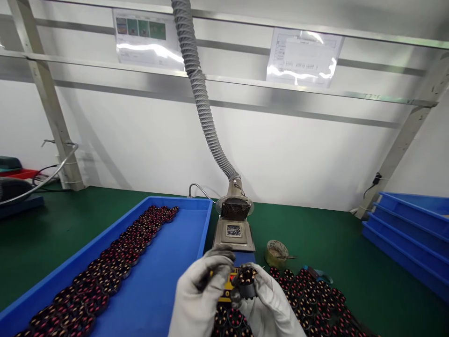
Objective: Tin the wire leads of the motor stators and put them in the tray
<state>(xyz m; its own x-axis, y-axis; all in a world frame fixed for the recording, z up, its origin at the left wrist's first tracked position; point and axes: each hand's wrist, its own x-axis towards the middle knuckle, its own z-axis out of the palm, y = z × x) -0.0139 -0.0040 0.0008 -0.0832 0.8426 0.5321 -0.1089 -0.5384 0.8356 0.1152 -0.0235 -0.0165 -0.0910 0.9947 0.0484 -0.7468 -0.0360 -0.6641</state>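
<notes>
My right hand [268, 297], in a white glove with dark-stained fingertips, grips a round black part [247, 282] with copper-coloured pins on its upper face. Just left of it is my left hand [205, 290], gloved too, its fingers bent together; whatever lies between them is too small or hidden to name. Behind both hands, a yellow-fronted device [225, 296] with a red display is partly covered. Beyond it stands a metal solder unit [234, 233] under an extraction hood [235, 206]. Many similar round parts [315, 304] lie right of my hands and below them.
A long blue tray [154, 290] at the left holds rows of round parts along its left side. A small tin [275, 254] with a stick sits right of the solder unit. Stacked blue trays [410, 238] stand far right. A grey hose [203, 98] hangs overhead.
</notes>
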